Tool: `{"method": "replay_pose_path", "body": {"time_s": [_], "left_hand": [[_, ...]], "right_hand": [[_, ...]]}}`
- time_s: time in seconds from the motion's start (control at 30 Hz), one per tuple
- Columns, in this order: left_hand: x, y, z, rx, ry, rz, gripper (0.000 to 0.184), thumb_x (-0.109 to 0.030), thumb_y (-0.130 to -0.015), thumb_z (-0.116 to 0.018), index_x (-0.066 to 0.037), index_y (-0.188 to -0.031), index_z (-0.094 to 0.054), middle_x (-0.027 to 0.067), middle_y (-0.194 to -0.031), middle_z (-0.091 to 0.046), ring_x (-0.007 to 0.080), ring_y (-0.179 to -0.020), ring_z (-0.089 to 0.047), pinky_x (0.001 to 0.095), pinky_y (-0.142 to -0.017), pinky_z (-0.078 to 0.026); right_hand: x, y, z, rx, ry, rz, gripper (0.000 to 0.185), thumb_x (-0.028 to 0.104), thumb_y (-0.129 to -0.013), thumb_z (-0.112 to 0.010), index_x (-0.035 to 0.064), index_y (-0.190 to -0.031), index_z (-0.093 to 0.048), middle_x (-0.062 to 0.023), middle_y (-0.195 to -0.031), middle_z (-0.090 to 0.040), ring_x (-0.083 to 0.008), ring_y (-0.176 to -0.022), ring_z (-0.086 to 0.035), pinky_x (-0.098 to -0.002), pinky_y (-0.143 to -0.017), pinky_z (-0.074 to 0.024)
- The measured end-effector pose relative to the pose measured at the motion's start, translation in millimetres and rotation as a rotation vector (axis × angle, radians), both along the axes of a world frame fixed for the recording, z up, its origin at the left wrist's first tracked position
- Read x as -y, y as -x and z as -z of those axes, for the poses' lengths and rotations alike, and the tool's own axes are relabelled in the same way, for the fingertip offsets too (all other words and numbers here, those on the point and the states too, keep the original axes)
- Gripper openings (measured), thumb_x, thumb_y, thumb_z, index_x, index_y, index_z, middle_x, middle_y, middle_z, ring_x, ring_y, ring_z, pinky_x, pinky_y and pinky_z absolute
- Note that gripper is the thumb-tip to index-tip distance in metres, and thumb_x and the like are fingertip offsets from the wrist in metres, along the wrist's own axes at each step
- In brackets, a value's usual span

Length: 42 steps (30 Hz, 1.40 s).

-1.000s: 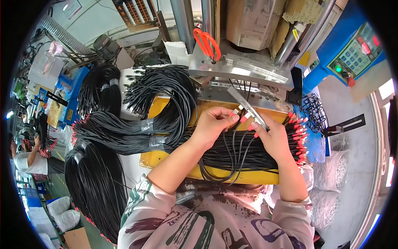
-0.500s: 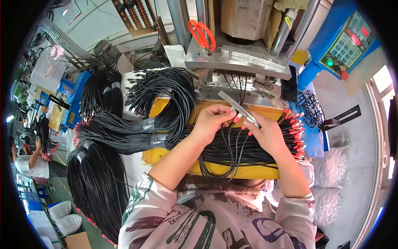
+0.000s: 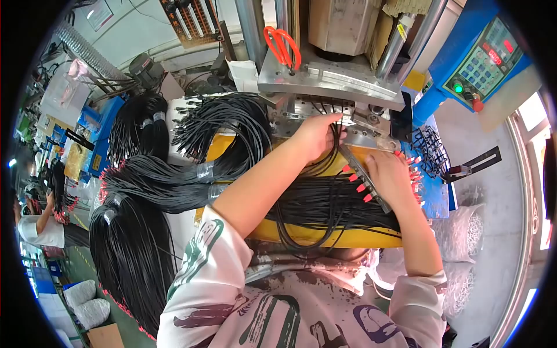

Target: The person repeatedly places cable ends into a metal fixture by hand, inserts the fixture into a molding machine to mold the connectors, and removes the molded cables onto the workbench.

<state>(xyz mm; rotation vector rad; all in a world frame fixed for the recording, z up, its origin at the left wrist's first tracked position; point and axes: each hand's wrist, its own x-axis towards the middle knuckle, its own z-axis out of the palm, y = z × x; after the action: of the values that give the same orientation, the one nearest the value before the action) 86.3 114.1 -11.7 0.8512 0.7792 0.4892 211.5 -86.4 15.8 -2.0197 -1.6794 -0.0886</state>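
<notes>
My left hand point(image 3: 316, 138) is closed around several thin black cables point(image 3: 335, 152) at the front of the press's lower metal die point(image 3: 362, 137). My right hand point(image 3: 390, 177) grips a narrow metal bar point(image 3: 371, 184), which slants down to the right above the yellow board point(image 3: 348, 239). Red-tipped connectors point(image 3: 361, 188) stick out along the bar's left side. Beneath it lies a bundle of black cables point(image 3: 325, 203), and their red ends show to the right of my right hand. The fingertips of my left hand are partly hidden by the cables.
Tied black cable bundles point(image 3: 139, 249) lie at the left. The press's upper plate point(image 3: 331, 78) hangs above the die. A blue control box point(image 3: 481, 64) stands at upper right, with black cable pieces point(image 3: 432, 151) below it. A person point(image 3: 43, 226) is at far left.
My left hand has left the metal bar and moved up to the cables by the die. My right hand has shifted right, and the bar has turned steeper and lower.
</notes>
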Motion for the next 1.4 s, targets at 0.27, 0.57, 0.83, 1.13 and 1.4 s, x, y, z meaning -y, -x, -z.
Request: {"method": "replay_pose_path", "body": {"time_s": [0.27,0.57,0.83,1.13,1.4], "left_hand": [[28,38,-27,0.047,0.121,0.136,0.012,-0.015,-0.098,-0.060,-0.004,-0.100,-0.061,0.0080,-0.084,-0.065,0.0210,-0.070,-0.063,0.0381,-0.065,-0.056],[-31,2,6,0.247,0.001,0.059,0.011,-0.017,-0.102,-0.059,-0.006,-0.104,-0.061,0.0052,-0.089,-0.064,0.0174,-0.075,-0.063,0.0350,-0.075,-0.058],[51,81,-12,0.152,0.191,0.220,0.020,-0.014,-0.103,-0.057,-0.004,-0.120,-0.063,0.0014,-0.093,-0.064,0.0158,-0.083,-0.067,0.0362,-0.082,-0.059],[54,181,-67,0.116,-0.367,0.006,0.021,-0.020,-0.103,-0.060,-0.002,-0.112,-0.063,0.0033,-0.090,-0.067,0.0161,-0.088,-0.070,0.0283,-0.073,-0.057],[19,166,-51,-0.425,-0.797,-0.043,0.025,-0.029,-0.098,-0.063,-0.006,-0.090,-0.063,0.0068,-0.088,-0.068,0.0195,-0.088,-0.070,0.0371,-0.079,-0.057]], "right_hand": [[-115,-63,6,0.363,0.057,0.089,0.028,0.022,-0.100,-0.051,0.0005,-0.108,-0.066,-0.0224,-0.102,-0.069,-0.0392,-0.095,-0.067,-0.0454,-0.084,-0.0543],[-203,-127,72,-0.946,-0.360,0.150,0.029,0.026,-0.101,-0.060,0.0032,-0.116,-0.067,-0.0132,-0.103,-0.069,-0.0209,-0.088,-0.066,-0.0354,-0.076,-0.0554],[-114,-43,22,-0.988,0.099,0.244,0.032,0.030,-0.096,-0.068,0.0018,-0.111,-0.068,-0.0062,-0.080,-0.064,-0.0158,-0.069,-0.066,-0.0288,-0.058,-0.0527],[-99,-22,29,-0.112,-0.076,-0.003,0.028,0.028,-0.092,-0.070,0.0047,-0.108,-0.071,-0.0139,-0.096,-0.069,-0.0305,-0.085,-0.069,-0.0396,-0.076,-0.0552],[-84,4,-14,0.027,-0.077,-0.087,0.021,0.019,-0.093,-0.066,0.0027,-0.107,-0.068,-0.0147,-0.104,-0.066,-0.0348,-0.095,-0.066,-0.0423,-0.080,-0.0526]]}}
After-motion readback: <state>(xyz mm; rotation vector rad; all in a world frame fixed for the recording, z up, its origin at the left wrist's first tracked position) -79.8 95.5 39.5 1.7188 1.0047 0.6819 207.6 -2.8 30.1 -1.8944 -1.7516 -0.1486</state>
